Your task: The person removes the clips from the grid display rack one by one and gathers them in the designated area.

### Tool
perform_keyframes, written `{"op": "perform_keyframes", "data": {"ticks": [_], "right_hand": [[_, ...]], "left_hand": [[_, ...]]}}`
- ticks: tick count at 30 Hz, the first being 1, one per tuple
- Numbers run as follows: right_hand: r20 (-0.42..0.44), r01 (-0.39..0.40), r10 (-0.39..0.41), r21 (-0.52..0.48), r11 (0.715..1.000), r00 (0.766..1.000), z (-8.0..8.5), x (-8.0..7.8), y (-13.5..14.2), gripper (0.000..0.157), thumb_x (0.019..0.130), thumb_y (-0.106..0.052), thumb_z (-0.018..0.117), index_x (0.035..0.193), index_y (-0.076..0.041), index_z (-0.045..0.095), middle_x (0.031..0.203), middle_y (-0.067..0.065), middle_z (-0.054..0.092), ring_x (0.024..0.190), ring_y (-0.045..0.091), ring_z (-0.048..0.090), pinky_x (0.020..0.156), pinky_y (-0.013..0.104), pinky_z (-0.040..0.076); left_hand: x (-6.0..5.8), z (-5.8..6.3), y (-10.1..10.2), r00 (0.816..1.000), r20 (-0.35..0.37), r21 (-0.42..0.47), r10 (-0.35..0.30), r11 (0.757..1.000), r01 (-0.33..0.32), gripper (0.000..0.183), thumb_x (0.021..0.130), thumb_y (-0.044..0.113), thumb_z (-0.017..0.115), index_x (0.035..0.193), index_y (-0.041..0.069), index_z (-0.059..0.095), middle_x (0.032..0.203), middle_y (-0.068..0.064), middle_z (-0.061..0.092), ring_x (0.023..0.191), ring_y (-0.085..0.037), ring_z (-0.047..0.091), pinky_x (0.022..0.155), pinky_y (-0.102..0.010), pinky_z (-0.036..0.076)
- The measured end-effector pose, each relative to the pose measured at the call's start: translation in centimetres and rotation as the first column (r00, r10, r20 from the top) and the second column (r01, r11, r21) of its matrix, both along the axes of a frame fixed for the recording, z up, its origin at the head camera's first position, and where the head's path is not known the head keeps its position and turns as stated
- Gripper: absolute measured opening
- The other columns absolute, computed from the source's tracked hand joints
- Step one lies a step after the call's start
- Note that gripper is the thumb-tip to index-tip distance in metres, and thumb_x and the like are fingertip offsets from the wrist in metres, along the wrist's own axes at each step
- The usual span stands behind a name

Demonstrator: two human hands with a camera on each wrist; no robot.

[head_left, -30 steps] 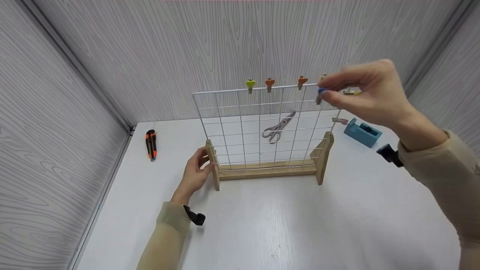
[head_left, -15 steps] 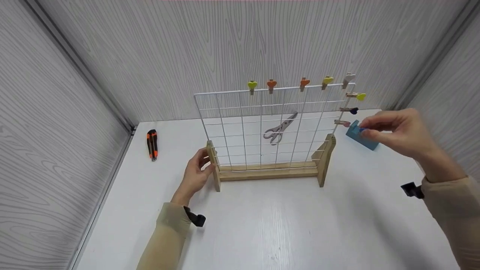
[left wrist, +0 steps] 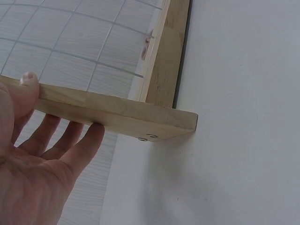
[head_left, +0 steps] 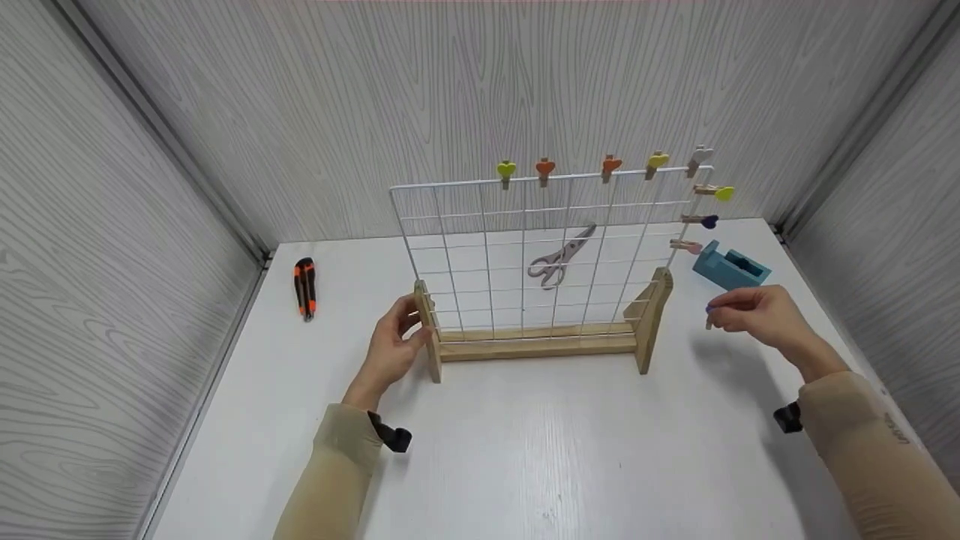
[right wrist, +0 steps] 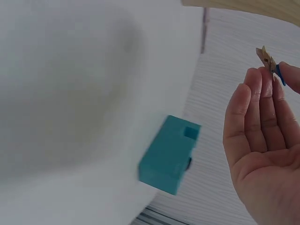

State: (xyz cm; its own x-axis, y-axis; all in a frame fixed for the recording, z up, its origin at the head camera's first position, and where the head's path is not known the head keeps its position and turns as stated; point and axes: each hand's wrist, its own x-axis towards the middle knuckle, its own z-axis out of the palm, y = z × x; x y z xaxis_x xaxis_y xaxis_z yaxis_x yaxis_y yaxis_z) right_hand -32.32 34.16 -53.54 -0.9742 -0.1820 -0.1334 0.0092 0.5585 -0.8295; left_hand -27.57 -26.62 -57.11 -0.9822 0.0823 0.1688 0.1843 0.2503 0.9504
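A white wire grid (head_left: pixel 525 259) stands upright in a wooden stand (head_left: pixel 540 346). My left hand (head_left: pixel 386 345) grips the stand's left wooden leg, thumb on one side and fingers on the other in the left wrist view. To the right of the stand, above the table, my right hand (head_left: pixel 765 319) pinches a small wooden clothespin (right wrist: pixel 267 60) with a blue end between thumb and fingertips. Several heart-topped clothespins sit along the grid's top edge, among them an orange clothespin (head_left: pixel 545 169). Others, such as a dark blue clothespin (head_left: pixel 701 221), are clipped down its right side.
A teal tape dispenser (head_left: pixel 731 266) lies behind my right hand. Scissors (head_left: pixel 561 256) rest on the table behind the grid. At the far left lies a black and orange utility knife (head_left: pixel 304 289). Grey wood-patterned panels (head_left: pixel 465 90) enclose the white table (head_left: pixel 540 450).
My right hand has moved from the grid's upper right corner, out to the right and down, with the blue clothespin still pinched. My left hand stays on the stand.
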Motion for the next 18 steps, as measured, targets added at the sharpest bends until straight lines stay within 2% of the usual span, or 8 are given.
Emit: {"op": "perform_keyframes", "data": {"ticks": [4, 8, 13, 18], "right_hand": [[0.103, 0.002, -0.008, 0.054, 0.999, 0.995, -2.7, -1.2, 0.1, 0.049, 0.112, -0.029, 0.071, 0.145, 0.006, 0.069, 0.113, -0.006, 0.084, 0.097, 0.006, 0.077, 0.087, 0.016, 0.067], [0.173, 0.000, -0.019, 0.107, 0.994, 0.985, -4.1, -2.1, -0.3, 0.049, 0.111, -0.032, 0.071, 0.146, 0.003, 0.070, 0.119, -0.001, 0.083, 0.098, 0.012, 0.073, 0.085, 0.018, 0.066], [0.232, -0.032, -0.008, 0.167, 0.985, 0.973, -4.6, -3.1, -1.3, 0.047, 0.110, -0.032, 0.073, 0.144, 0.000, 0.073, 0.117, 0.003, 0.080, 0.100, 0.020, 0.070, 0.083, 0.021, 0.064], [0.269, -0.050, -0.004, 0.197, 0.979, 0.963, -4.4, -3.8, -1.7, 0.044, 0.111, -0.029, 0.073, 0.143, 0.000, 0.073, 0.114, 0.002, 0.079, 0.100, 0.020, 0.068, 0.082, 0.021, 0.062]], "left_hand": [[0.0, 0.0, 0.1, 1.000, -0.001, -0.012, 0.001, 1.000, -0.001, 0.058, 0.106, -0.003, 0.070, 0.161, 0.000, 0.051, 0.160, -0.025, 0.060, 0.154, -0.046, 0.057, 0.134, -0.057, 0.049], [0.0, 0.1, 0.1, 1.000, 0.005, -0.014, -0.001, 1.000, 0.001, 0.057, 0.106, -0.003, 0.070, 0.161, 0.000, 0.052, 0.160, -0.025, 0.060, 0.154, -0.046, 0.057, 0.134, -0.056, 0.049], [0.0, 0.2, 0.0, 1.000, 0.000, -0.003, 0.002, 1.000, -0.002, 0.057, 0.106, -0.003, 0.071, 0.159, -0.001, 0.052, 0.159, -0.026, 0.060, 0.154, -0.047, 0.057, 0.134, -0.058, 0.048], [0.1, 0.0, -0.1, 1.000, -0.003, -0.018, -0.001, 1.000, 0.001, 0.057, 0.107, -0.002, 0.070, 0.160, -0.002, 0.051, 0.159, -0.025, 0.060, 0.153, -0.047, 0.057, 0.135, -0.059, 0.047]]}}
